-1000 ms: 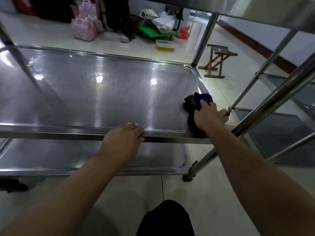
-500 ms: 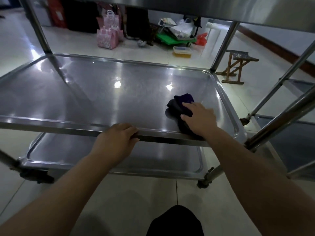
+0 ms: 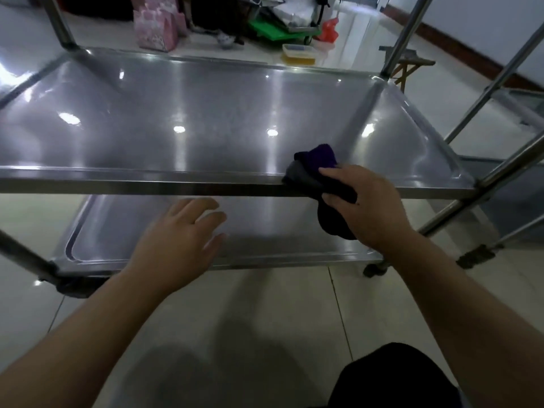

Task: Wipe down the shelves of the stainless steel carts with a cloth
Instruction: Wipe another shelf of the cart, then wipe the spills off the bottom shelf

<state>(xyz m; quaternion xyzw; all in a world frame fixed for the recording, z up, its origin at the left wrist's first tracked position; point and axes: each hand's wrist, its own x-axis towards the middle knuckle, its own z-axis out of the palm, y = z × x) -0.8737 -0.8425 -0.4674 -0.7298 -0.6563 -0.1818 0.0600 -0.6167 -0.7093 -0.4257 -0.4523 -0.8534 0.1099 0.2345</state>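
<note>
The stainless steel cart's middle shelf (image 3: 206, 119) fills the upper view, and its lower shelf (image 3: 265, 240) shows beneath. My right hand (image 3: 365, 207) grips a dark purple cloth (image 3: 318, 163) at the shelf's front rim, right of centre; part of the cloth hangs below the rim. My left hand (image 3: 179, 242) hovers with its fingers spread just below the front rim, over the lower shelf, touching nothing.
Steel posts (image 3: 403, 33) stand at the shelf corners. A second cart (image 3: 500, 160) is close on the right. Beyond the cart lie pink gift bags (image 3: 156, 28), a green trolley (image 3: 273, 28), a yellow tub (image 3: 300, 54) and a wooden stool (image 3: 409, 69). Tiled floor lies below.
My left hand has let go of the front rim and dropped below it, fingers spread. My right hand has drawn the cloth back to the front rim, so it now hangs over the edge.
</note>
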